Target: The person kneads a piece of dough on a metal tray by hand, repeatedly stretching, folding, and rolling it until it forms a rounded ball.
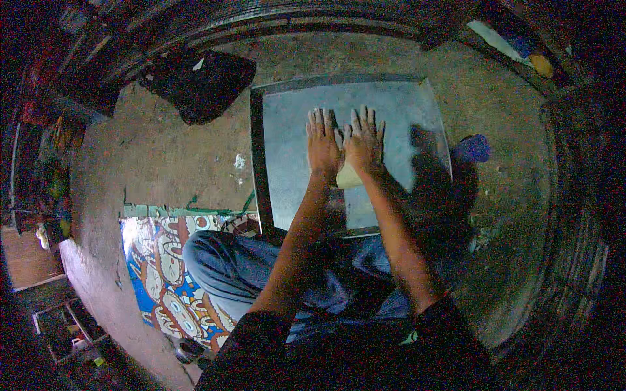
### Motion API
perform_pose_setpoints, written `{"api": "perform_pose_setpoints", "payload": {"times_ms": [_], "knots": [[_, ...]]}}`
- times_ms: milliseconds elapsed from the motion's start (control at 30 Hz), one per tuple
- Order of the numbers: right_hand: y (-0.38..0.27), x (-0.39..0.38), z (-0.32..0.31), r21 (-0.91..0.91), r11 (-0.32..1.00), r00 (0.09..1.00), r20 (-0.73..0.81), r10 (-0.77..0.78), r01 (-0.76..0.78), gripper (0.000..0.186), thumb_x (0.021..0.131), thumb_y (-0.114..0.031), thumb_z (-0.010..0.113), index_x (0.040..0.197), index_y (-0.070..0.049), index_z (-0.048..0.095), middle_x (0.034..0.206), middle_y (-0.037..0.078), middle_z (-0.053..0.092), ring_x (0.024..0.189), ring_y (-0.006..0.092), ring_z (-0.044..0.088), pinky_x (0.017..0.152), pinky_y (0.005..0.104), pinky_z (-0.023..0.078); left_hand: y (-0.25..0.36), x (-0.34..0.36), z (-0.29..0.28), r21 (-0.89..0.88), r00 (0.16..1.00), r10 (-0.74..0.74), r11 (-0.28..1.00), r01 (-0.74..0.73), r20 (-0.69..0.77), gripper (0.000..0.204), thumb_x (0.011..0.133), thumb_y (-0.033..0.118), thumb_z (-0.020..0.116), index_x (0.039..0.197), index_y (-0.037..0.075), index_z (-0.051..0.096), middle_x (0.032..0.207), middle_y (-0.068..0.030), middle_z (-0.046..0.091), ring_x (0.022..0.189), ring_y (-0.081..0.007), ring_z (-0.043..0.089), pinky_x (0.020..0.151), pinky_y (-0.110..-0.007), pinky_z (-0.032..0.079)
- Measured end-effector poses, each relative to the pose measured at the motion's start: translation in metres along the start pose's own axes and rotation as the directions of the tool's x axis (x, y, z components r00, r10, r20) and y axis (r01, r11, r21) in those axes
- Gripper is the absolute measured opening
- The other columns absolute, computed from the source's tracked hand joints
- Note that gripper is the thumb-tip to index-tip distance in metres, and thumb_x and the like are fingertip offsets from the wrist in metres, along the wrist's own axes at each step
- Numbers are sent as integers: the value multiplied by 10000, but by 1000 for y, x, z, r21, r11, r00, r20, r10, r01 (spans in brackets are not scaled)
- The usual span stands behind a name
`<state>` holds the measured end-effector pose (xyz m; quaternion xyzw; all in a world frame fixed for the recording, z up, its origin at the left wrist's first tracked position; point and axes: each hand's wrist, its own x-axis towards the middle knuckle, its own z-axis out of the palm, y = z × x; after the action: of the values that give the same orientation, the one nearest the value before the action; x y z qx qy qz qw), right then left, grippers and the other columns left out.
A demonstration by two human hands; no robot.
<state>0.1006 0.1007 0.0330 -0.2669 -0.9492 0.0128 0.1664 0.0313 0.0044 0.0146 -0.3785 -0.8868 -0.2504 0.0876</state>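
Both my hands lie side by side, thumbs close together, over a grey-blue flat board with a dark raised edge. Fingers stretched out and pointing away from me, my left hand rests at the left. My right hand is laid the same way beside it, its fingers slightly spread. Beneath the palms and between the wrists shows a pale yellowish, soft-looking piece; the hands cover most of it, and its kind is unclear in the dim, grainy picture.
My crossed legs in blue jeans touch the board's near side. A colourful cartoon-printed mat lies at the left. Beyond it on the concrete floor is a black cloth or bag. A small purple object stands right of the board.
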Motion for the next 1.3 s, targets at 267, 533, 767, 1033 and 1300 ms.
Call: {"api": "perform_pose_setpoints", "payload": {"times_ms": [267,533,767,1033,1300], "knots": [[-5,-48,-45,13,993,992,-23,-121,121,481,932,-385,537,1296,-76,593,1446,133,493,1366,379,394,1081,605,305,21,-40,-40,-141,992,83,988,-68,100,545,959,220,433,1457,8,373,1542,-190,335,1464,-371,234,1194,-494,201],[1,-103,-79,97,971,975,-66,-214,220,395,961,-243,473,1292,-61,587,1477,139,461,1398,387,354,1107,595,278,37,-92,-55,-167,994,36,986,-19,101,367,966,254,437,1182,10,606,1228,-229,608,1210,-424,514,1050,-481,400],[15,-149,-98,152,934,935,97,-340,324,391,926,-223,486,1274,-97,610,1475,137,468,1386,372,380,1121,582,277,48,-129,-78,-142,965,191,976,-167,180,469,820,245,573,1217,-1,532,1181,-206,565,1122,-391,506,996,-519,363],[-4,-114,-93,122,976,980,58,-191,183,462,991,-285,449,1391,-59,501,1505,179,408,1405,394,336,1097,615,275,36,-109,-55,-36,988,58,998,-53,146,577,968,303,411,1473,28,359,1536,-222,328,1467,-401,205,1192,-563,85],[1,-49,-18,4,998,992,113,-62,62,594,986,-433,455,1482,-113,389,1570,194,278,1465,366,234,1110,650,225,2,-49,1,198,984,-35,980,-1,176,659,961,309,403,1564,135,202,1598,-195,215,1495,-363,138,1192,-562,49]]}}
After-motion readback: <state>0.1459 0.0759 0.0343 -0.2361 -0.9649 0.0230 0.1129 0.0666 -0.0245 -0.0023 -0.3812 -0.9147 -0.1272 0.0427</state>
